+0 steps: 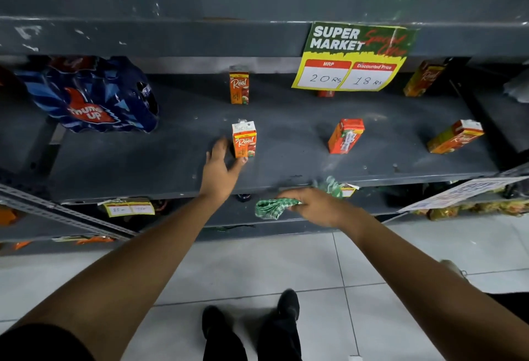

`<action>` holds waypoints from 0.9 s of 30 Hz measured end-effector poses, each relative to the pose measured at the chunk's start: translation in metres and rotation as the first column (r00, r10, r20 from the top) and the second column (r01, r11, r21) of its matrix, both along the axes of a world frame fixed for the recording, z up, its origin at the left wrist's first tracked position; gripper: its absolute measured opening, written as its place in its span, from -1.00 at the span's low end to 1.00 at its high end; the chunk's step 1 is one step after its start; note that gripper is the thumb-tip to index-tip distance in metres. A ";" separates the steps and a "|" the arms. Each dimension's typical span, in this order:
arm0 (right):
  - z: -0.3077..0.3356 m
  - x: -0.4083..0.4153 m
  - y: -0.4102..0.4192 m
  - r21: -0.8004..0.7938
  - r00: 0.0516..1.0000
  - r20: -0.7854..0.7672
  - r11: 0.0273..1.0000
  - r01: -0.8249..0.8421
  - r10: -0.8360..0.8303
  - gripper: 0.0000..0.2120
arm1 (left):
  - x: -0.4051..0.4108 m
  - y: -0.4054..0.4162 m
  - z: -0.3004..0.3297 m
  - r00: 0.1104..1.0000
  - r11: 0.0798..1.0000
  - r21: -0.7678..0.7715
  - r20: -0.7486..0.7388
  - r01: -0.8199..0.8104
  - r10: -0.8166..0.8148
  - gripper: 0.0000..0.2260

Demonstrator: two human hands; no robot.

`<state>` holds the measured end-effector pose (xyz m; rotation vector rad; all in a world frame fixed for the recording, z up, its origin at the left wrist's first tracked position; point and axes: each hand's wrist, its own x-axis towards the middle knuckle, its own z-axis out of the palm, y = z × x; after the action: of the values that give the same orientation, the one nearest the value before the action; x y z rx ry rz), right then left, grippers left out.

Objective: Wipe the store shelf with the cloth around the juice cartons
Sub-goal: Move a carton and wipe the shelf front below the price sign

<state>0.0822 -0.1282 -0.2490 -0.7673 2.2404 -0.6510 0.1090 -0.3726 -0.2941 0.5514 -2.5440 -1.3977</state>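
Several orange juice cartons stand apart on the dark grey shelf [177,157]. My left hand [221,164] rests on the shelf around the base of the nearest front carton [244,139], thumb touching its lower right corner and fingers behind its left side. My right hand [310,206] hangs in front of the shelf's front edge, shut on a bunched green and white cloth [272,208]. Other cartons: one at the back [239,85], one to the right [345,135], one far right [455,138], one at the back right [423,78].
A blue wrapped pack of cola bottles [91,94] fills the shelf's left end. A green and yellow price sign [355,57] hangs from the shelf above. Price tags [128,208] hang on the front edge. Lower shelves hold snacks. White floor tiles and my shoes [287,306] lie below.
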 end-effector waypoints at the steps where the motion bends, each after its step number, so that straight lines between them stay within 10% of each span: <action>1: 0.002 0.004 0.003 -0.009 0.999 -0.041 1.000 0.018 -0.018 -0.62 | -0.007 -0.003 0.005 1.000 1.000 0.024 -0.004 -0.015 0.015 -0.49; 7: 0.021 -0.002 0.000 -0.290 0.912 -0.260 0.926 0.241 -0.318 -0.55 | -0.026 -0.013 0.015 0.993 0.994 0.016 0.053 0.109 -0.110 -0.66; 13: -0.023 -0.036 -0.013 0.107 0.910 -0.405 0.984 0.141 -0.086 -0.39 | -0.005 0.003 -0.008 0.990 0.940 -0.334 0.136 0.072 -0.028 -0.45; 21: 0.004 0.000 0.030 -0.097 0.975 -0.211 0.994 0.050 -0.070 -0.48 | 0.054 0.052 -0.026 0.984 0.841 -0.521 0.168 0.142 -0.062 -0.33; 27: 0.003 -0.029 0.063 0.020 0.878 -0.474 0.996 0.090 -0.070 -0.32 | 0.039 0.089 -0.020 0.946 0.775 -0.545 0.139 0.320 -0.293 -0.38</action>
<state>0.0535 -0.0655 -0.2465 -0.8910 2.7346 -0.4878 0.1476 -0.2832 -0.3137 0.0584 -2.9858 -0.6197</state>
